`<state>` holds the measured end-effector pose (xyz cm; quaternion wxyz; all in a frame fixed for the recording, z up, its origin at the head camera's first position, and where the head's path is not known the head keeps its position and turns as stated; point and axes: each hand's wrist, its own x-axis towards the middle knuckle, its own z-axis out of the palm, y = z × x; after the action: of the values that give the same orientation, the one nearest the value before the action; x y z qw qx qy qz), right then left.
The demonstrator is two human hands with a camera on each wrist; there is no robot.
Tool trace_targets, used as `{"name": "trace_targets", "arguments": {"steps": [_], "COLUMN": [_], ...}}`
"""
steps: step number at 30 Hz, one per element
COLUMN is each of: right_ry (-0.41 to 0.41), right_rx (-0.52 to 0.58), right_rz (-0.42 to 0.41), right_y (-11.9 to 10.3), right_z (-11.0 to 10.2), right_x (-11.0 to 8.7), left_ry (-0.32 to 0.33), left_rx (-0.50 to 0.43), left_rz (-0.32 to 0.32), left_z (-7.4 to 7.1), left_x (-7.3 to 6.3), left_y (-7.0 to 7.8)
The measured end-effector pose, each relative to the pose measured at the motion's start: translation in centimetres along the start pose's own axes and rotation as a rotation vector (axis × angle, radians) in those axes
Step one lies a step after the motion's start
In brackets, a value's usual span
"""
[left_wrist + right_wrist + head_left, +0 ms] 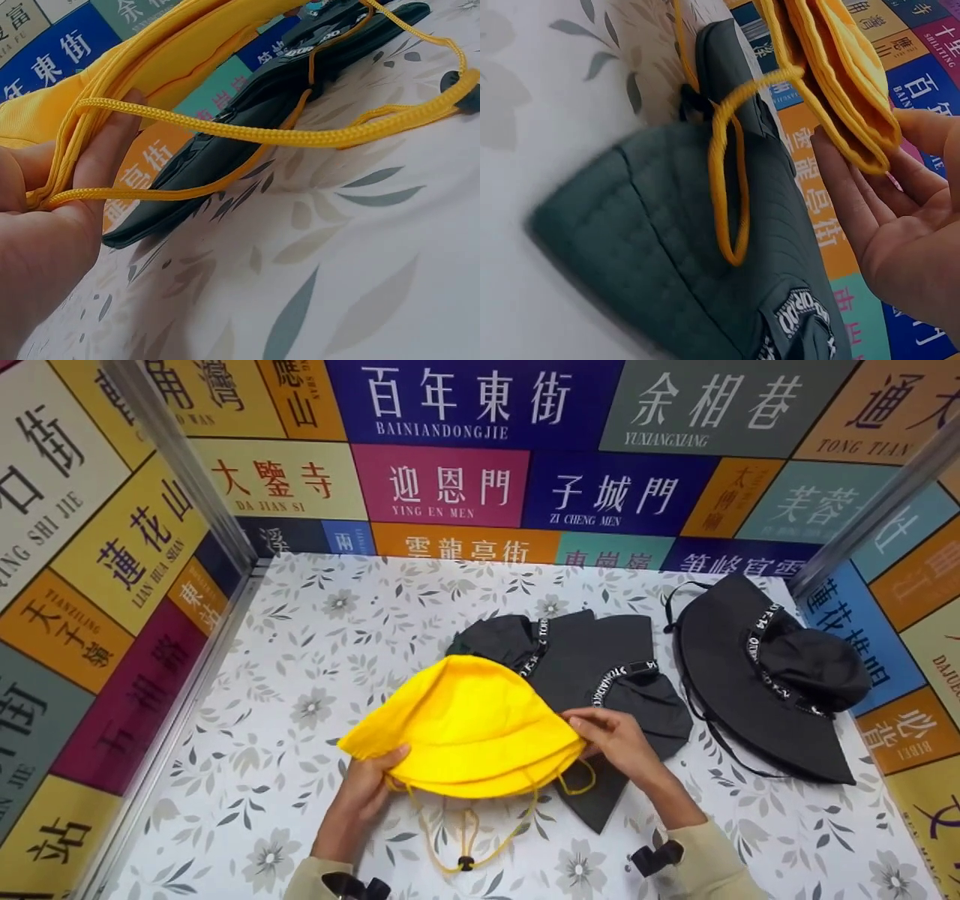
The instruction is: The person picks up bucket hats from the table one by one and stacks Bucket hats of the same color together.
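A yellow bucket hat (480, 720), its brim folded into layers, is held up over the table by both hands. My left hand (367, 784) grips its left end, thumb on top; in the left wrist view the fingers (112, 146) lie beneath the folded brim. At the right end, my right hand (615, 742) pinches the brim edge between thumb and fingers, also seen in the right wrist view at the folded yellow edge (862, 142). A yellow chin cord (495, 855) with a black cord stopper (466, 863) hangs below the hat.
Behind the yellow hat lie two overlapping dark hats (562, 660) with white-lettered bands. Another dark wide-brimmed hat (750, 682) with a black cord lies at the right. A floral cloth (300, 660) covers the table, and sign-printed panels (450, 480) enclose its back and sides.
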<state>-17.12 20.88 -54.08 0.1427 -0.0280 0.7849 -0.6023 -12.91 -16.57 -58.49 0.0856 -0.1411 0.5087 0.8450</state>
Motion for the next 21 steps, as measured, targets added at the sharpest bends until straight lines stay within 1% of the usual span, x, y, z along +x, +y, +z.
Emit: {"name": "trace_targets", "arguments": {"steps": [4, 8, 11, 15, 18, 21], "right_ry": [0.046, 0.147, 0.216, 0.277, 0.303, 0.31], "right_rx": [0.019, 0.007, -0.048, -0.175, -0.248, -0.308], "right_rz": [-0.06, -0.075, -0.097, -0.13, -0.116, -0.087], "right_y": [-0.1, -0.1, -0.1, -0.2, -0.2, 0.0], "right_z": [-1.1, -2.4, -3.3, -4.5, -5.3, -6.3], "right_x": [1.1, 2.1, 2.8, 3.8, 4.5, 5.3], "left_ry": [0.068, 0.116, 0.153, 0.191, 0.217, 0.253], "left_rx": [-0.061, -0.118, -0.129, -0.189, -0.25, -0.286], "left_rz": [0.018, 0.023, 0.017, 0.013, 0.009, -0.002], "left_z": [-1.3, -2.9, -4.2, -5.9, -7.3, -8.7], "left_x": [0.1, 0.0, -0.1, -0.3, -0.5, -0.7], "left_y": [0.6, 1.3, 1.8, 2.9, 4.1, 5.4]}}
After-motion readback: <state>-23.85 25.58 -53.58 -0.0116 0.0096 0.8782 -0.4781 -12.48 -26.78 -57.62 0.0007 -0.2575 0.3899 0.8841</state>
